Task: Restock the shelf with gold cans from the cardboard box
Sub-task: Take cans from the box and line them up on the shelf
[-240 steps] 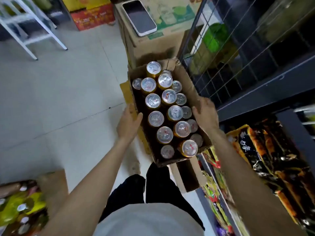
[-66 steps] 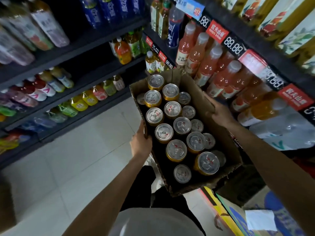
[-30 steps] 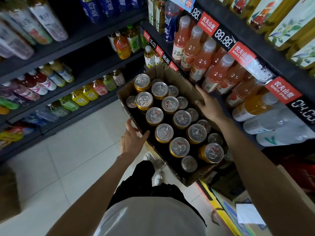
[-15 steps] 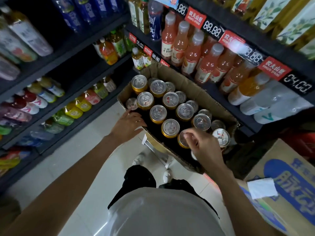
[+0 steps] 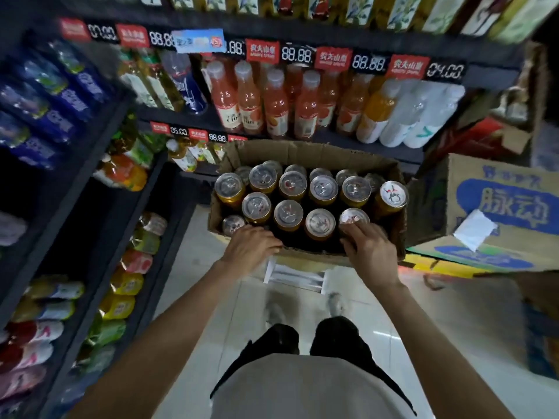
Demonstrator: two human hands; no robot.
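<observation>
Gold cans (image 5: 288,214) are standing upright in the open cardboard box (image 5: 305,152), their long axes vertical and their silver pull-tab lids facing up at the camera; they are sitting in rows running left to right, packed side by side. Any print on their gold sides is too hidden to read. The box is sitting in front of the dark drink shelf (image 5: 326,137), its far flap leaning against the shelf edge, and a white label (image 5: 298,278) is showing below its near wall. The left hand (image 5: 251,247) is curling its fingers over the near rim of the box at the left, gripping the cardboard. The right hand (image 5: 370,247) is closing its fingertips around the top of the near-right can (image 5: 352,217), grasping it. On the shelf behind the box, orange juice bottles (image 5: 251,101) with white caps are standing in a row, one label reading roughly "C100". Above them, red price tags (image 5: 262,50) are carrying white Chinese characters, and the digital displays (image 5: 296,54) beside them are reading "88.88", with the far-right one reading "04.00". To the right, a blue-printed carton (image 5: 508,207) is showing large Chinese characters, "脉动", with a white slip of paper (image 5: 475,229) lying on it. Blurred bottles are filling the shelves at the left.
</observation>
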